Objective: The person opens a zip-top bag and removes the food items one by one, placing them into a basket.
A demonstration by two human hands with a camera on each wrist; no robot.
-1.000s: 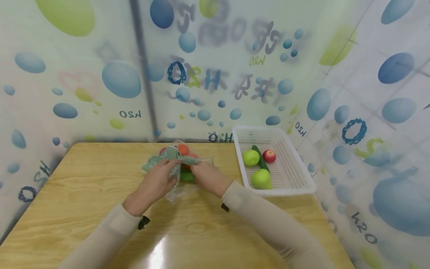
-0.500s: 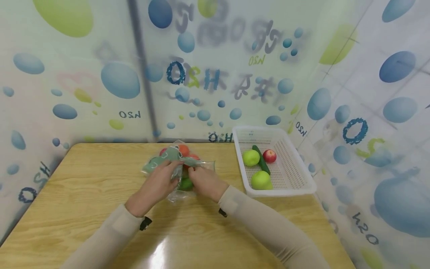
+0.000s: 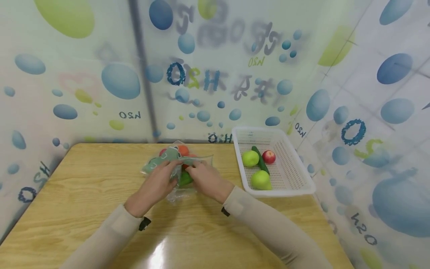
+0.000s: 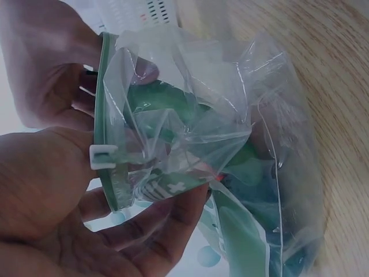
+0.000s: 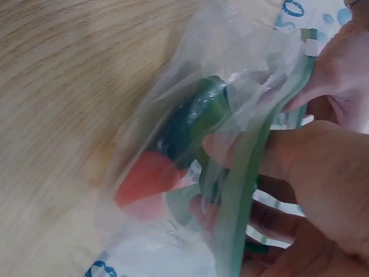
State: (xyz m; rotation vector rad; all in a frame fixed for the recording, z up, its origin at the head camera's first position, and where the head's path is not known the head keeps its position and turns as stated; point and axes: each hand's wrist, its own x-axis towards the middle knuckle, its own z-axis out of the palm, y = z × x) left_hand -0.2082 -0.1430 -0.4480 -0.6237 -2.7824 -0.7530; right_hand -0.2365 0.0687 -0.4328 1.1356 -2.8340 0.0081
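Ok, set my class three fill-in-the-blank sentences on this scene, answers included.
Left hand and right hand hold the transparent plastic bag near its ____-coloured rim.
In the white perforated plastic basket, the round red apple lies to the ____ of the dark-green cucumber.
The bag is to the ____ of the basket.
Green; right; left.

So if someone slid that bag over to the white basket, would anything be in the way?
Yes, the right hand and sleeve, on the side of the bag facing the basket. Past the hand, tabletop shows, then the basket's raised wall.

Blue-spotted walls [image 3: 231,101], wooden table [image 3: 87,179]
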